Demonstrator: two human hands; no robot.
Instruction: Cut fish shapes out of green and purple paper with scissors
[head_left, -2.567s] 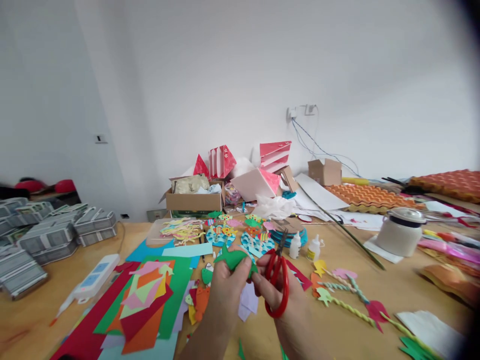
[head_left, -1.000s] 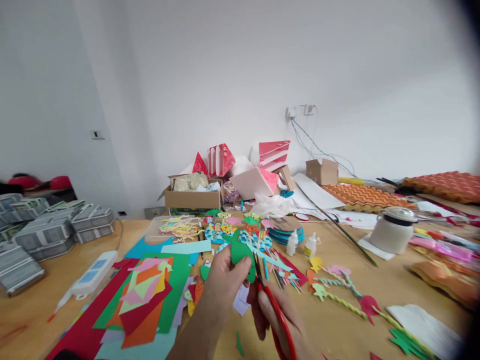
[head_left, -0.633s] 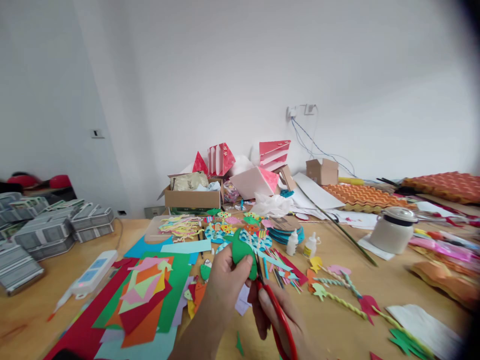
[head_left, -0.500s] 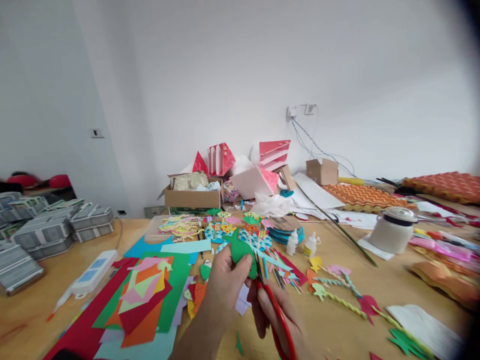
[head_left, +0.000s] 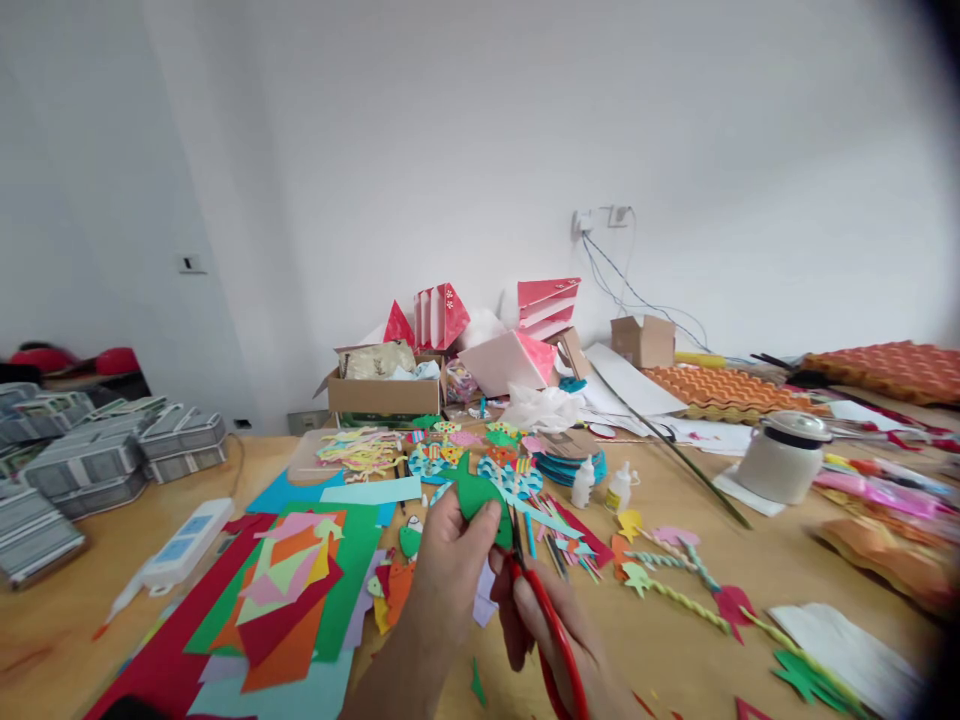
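Note:
Pinched between the thumb and fingers of my left hand (head_left: 454, 560) is a green paper fish shape (head_left: 480, 502) with a tail-like point at its upper left. My right hand (head_left: 551, 620) grips the red handles of a pair of scissors (head_left: 559, 650). Their dark blades (head_left: 516, 525) point away from me and lie along the right edge of the green paper. Below the hands, a small green scrap (head_left: 478, 683) rests on the table. Left of my left hand lie cut paper fish (head_left: 390, 590) in orange, red and yellow.
Stacked coloured paper (head_left: 292, 590) covers the table's left part. Two glue bottles (head_left: 583, 484) stand beyond my right hand, near blue discs (head_left: 562, 465). Twisted paper strands (head_left: 686, 605) lie at right, before a lidded white pot (head_left: 785, 458). A cardboard box (head_left: 386, 393) sits at the back.
The green paper has turned slightly in my left hand, its upper tip shifting left. Both hands stay in nearly the same place, the scissors still at the paper's right edge.

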